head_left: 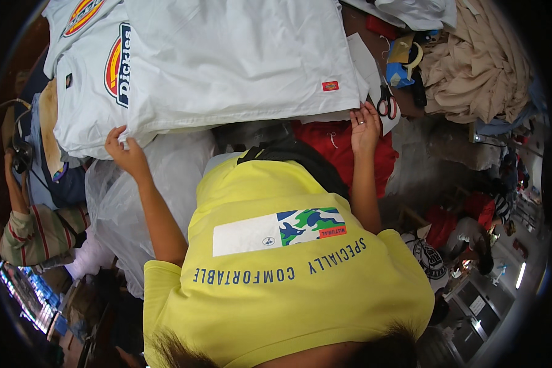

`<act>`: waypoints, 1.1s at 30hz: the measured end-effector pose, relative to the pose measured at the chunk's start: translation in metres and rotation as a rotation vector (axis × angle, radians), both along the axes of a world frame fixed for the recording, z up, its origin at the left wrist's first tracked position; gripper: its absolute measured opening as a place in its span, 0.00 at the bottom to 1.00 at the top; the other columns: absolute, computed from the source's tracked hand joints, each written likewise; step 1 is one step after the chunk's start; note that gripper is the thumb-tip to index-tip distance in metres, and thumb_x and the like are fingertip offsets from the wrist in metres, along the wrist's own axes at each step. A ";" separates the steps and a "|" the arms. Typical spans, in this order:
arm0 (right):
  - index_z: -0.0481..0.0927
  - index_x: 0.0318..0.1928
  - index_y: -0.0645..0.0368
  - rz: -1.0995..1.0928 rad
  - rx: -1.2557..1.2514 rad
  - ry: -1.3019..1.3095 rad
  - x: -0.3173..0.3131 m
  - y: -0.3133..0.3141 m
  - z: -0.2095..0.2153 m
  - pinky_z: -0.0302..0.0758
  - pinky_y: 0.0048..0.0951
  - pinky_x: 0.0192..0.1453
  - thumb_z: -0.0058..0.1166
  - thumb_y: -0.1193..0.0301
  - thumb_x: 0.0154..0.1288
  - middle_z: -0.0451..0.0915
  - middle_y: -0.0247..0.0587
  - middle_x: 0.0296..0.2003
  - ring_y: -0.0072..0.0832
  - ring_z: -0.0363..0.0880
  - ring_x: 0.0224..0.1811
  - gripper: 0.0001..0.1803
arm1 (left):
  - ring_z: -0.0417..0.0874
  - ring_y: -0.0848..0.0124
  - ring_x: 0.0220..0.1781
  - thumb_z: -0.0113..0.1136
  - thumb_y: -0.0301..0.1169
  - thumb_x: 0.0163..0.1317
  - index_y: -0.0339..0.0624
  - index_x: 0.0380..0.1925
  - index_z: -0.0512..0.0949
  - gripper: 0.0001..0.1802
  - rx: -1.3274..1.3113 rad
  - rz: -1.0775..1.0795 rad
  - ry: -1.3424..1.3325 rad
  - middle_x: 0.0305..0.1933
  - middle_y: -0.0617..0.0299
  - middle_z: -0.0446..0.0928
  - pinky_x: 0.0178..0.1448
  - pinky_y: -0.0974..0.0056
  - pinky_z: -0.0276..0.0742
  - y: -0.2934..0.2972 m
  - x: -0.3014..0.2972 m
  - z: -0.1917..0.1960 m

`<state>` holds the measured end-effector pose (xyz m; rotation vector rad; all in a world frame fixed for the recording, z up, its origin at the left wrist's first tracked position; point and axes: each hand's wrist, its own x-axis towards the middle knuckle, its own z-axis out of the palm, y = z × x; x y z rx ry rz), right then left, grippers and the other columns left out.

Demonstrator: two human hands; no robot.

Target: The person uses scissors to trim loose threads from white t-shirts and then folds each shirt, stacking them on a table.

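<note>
A white T-shirt (pixel 239 67) lies flat on the table in front of me, its hem toward my body and a small red label near the right corner. My left hand (pixel 126 153) is closed on the hem at its left end, where the fingertips pinch the cloth. At the right corner of the hem, my right hand (pixel 365 127), with a ring on one finger, grips the edge between thumb and fingers. Another white T-shirt (pixel 83 110) with a colourful printed logo lies at the left. Dark-handled scissors (pixel 386 103) rest just beyond my right hand.
A tape roll (pixel 414 56) and a heap of beige cloth (pixel 472 61) are on the right. Red cloth (pixel 343 153) and a clear plastic bag (pixel 129 208) sit below the table edge. At far left, another person's striped sleeve (pixel 43 236) reaches toward a dark iron-like tool (pixel 22 156).
</note>
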<state>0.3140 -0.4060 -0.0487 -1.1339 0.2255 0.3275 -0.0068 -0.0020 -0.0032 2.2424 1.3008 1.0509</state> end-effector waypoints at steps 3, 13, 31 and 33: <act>0.67 0.49 0.62 0.021 -0.066 0.000 0.006 0.001 0.002 0.73 0.31 0.48 0.47 0.71 0.64 0.73 0.44 0.44 0.28 0.73 0.44 0.15 | 0.70 0.66 0.50 0.51 0.26 0.58 0.41 0.42 0.74 0.12 -0.022 -0.003 0.034 0.48 0.59 0.69 0.48 0.64 0.66 -0.018 0.023 0.008; 0.70 0.48 0.63 0.161 -0.281 0.010 0.024 0.002 0.011 0.74 0.28 0.44 0.46 0.60 0.67 0.76 0.44 0.40 0.27 0.76 0.40 0.19 | 0.75 0.70 0.37 0.54 0.36 0.62 0.36 0.44 0.75 0.16 -0.292 0.017 -0.005 0.37 0.57 0.77 0.43 0.70 0.69 0.039 0.014 -0.039; 0.68 0.48 0.68 0.298 -0.381 -0.103 0.030 -0.003 0.010 0.74 0.22 0.45 0.49 0.87 0.52 0.76 0.46 0.39 0.26 0.76 0.40 0.20 | 0.73 0.74 0.37 0.58 0.36 0.60 0.33 0.37 0.77 0.15 -0.384 0.154 -0.160 0.36 0.59 0.77 0.45 0.71 0.69 0.066 -0.023 -0.055; 0.70 0.47 0.67 0.357 -0.488 -0.080 0.039 -0.001 0.018 0.74 0.20 0.41 0.48 0.82 0.56 0.77 0.44 0.36 0.24 0.76 0.36 0.15 | 0.75 0.73 0.37 0.57 0.38 0.60 0.33 0.37 0.77 0.16 -0.370 0.153 -0.050 0.36 0.58 0.77 0.45 0.71 0.69 0.065 -0.017 -0.043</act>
